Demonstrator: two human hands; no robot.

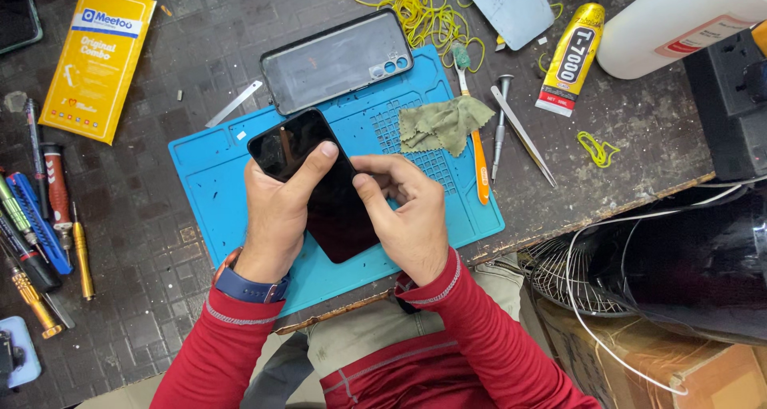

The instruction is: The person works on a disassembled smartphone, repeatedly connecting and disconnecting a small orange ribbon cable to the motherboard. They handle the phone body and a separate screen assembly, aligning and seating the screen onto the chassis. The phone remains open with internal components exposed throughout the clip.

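Black and glossy, the phone (307, 181) sits between your 2 hands above the blue work mat (216, 185), tilted with its upper end toward the far left. Your left hand (276, 213) wraps it from the left edge, thumb laid across the dark screen near the top, the other fingers hidden behind the body. Your right hand (407, 213) grips the right edge, fingers curled in and the thumb pressing on the glass just beside your left thumb. Both hands are closed on the phone; neither is loose.

On the mat beyond the phone lies a grey back cover (335, 61) with its camera holes at the right end, touching the mat's far edge. A crumpled green cloth (443, 125) rests on the mat's gridded part, just right of your right hand. An orange-handled brush (478, 157) lies along the mat's right side, and a metal screwdriver (501, 121) and tweezers (523, 137) lie on the dark table (144, 241) near it. Farther right stands a yellow glue tube (571, 57), with a tangle of yellow rubber bands (415, 5) behind the cover. A yellow packet (97, 61) lies at far left, and a row of screwdrivers (48, 217) sits along the table's left edge, well apart from your hands. A blue watch (244, 285) rides your left wrist, above the red sleeves (471, 329).
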